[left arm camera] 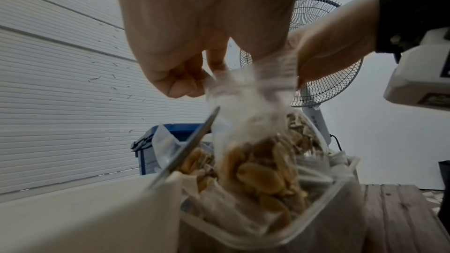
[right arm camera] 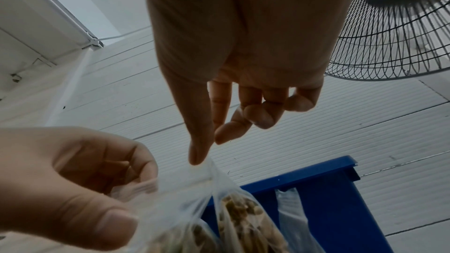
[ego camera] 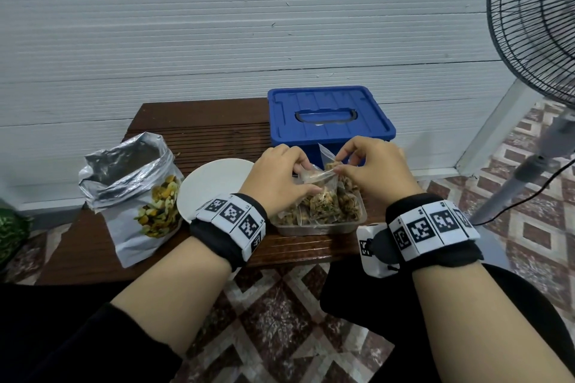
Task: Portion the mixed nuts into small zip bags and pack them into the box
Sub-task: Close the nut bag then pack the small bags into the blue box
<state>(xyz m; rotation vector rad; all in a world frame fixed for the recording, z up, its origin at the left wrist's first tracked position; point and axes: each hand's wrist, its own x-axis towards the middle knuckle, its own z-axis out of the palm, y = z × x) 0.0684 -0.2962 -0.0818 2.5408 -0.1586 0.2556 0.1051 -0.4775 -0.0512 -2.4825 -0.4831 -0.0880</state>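
Observation:
A small clear zip bag (ego camera: 315,179) holding nuts is held up by its top edge over a clear plastic tub (ego camera: 320,229) of filled bags. My left hand (ego camera: 300,169) pinches the bag's left top corner and my right hand (ego camera: 340,167) pinches the right. In the left wrist view the left fingers (left arm camera: 185,84) curl on the zip bag (left arm camera: 248,101). In the right wrist view the right hand (right arm camera: 207,149) pinches the zip bag (right arm camera: 194,205) with thumb and forefinger. The blue box (ego camera: 326,116) stands behind, lid on. An open foil bag of mixed nuts (ego camera: 137,196) stands at the left.
A white bowl (ego camera: 211,183) sits between the foil bag and the tub, with a metal handle (left arm camera: 190,145) leaning out of it. The brown slatted table (ego camera: 202,130) stands against a white wall. A standing fan (ego camera: 535,25) is at the right, its cord on the tiled floor.

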